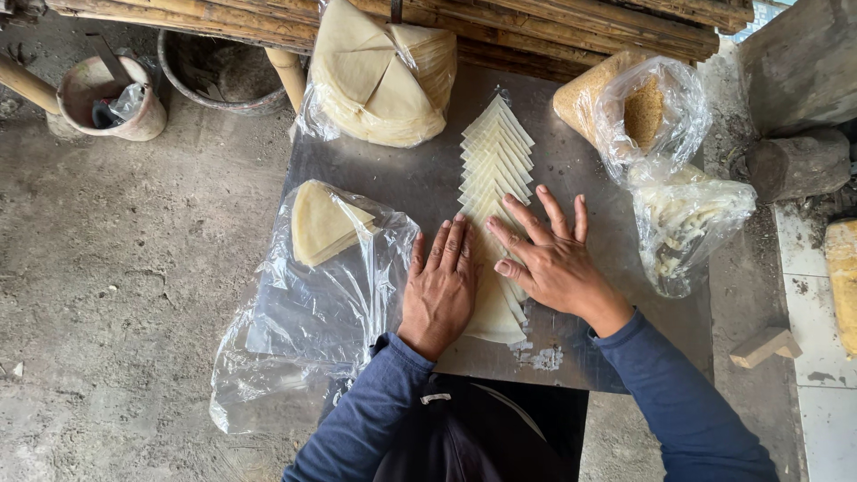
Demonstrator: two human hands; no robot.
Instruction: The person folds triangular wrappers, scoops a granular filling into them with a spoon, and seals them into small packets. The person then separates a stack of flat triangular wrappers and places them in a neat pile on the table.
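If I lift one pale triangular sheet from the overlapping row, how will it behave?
Probably floppy: each pale sheet looks very thin and lies flat on the metal table. Likely light and easy to tear. Since the sheets overlap under both hands, neighbours may cling or shift.

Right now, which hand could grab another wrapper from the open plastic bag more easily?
Probably the left hand. It rests on the fanned row of wrappers, right beside the open plastic bag holding the wrapper stack. The right hand lies farther away.
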